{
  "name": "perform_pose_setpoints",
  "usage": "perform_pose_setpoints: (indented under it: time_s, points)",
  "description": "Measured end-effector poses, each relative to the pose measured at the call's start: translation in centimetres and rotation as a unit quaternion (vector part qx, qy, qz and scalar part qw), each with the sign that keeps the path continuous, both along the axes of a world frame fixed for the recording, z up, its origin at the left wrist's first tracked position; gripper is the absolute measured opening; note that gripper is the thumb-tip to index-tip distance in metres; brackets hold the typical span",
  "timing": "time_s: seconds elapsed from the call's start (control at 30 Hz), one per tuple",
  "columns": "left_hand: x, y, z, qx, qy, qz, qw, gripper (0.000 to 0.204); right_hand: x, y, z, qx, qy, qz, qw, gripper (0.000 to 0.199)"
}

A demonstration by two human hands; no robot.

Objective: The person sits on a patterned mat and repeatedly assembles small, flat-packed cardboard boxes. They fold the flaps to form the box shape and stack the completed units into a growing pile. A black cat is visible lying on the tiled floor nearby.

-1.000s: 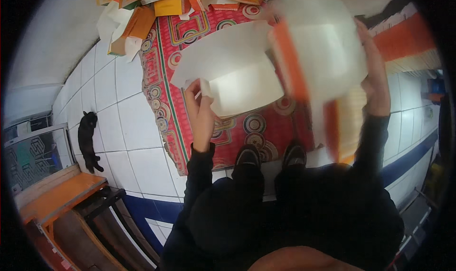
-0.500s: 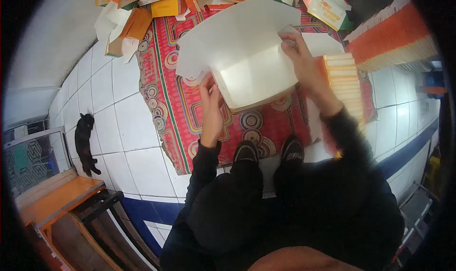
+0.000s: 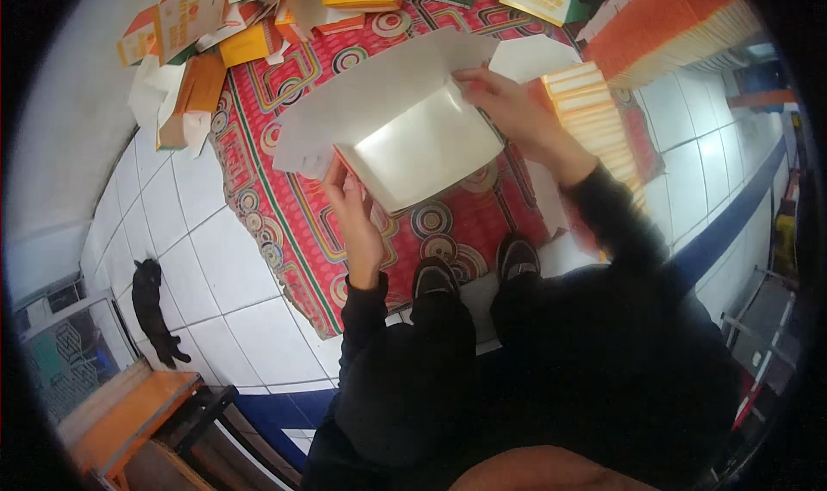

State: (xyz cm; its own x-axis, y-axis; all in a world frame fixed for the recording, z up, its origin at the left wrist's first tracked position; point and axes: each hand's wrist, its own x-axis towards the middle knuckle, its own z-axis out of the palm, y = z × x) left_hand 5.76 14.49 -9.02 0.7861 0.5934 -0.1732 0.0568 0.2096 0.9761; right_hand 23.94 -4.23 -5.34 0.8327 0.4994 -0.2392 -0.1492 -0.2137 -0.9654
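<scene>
Lying on white tiles, a black cat is leftmost; jumbled boxes beyond run off the top edge. The grip of the left hand is closed on an open carton, underside hidden, over a red mat. The right hand grips its right wall, exact pinch hard to make out, beside stacked cartons.

Carton, white inside: left hand and right hand hold its sides; patterned red mat beneath; black cat, left.
</scene>
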Motion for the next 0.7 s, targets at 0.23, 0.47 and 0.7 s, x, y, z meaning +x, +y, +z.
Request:
perform_pose_setpoints:
  time_s: [0.23,0.47,0.7]
  points:
    - [0.7,0.0,0.8,0.045,0.047,0.021,0.998,0.051,0.8,0.4,-0.2,-0.218,-0.216,0.059,0.95,0.038]
    - [2.6,3.4,0.7,0.082,0.074,0.007,0.994,0.048,1.8,-0.1,-2.0,-0.138,-0.266,-0.068,0.952,0.041]
    - [3.2,5.3,-0.5,0.092,0.059,0.01,0.994,0.049,21.9,-0.8,-14.3,-0.151,-0.297,-0.254,0.908,0.056]
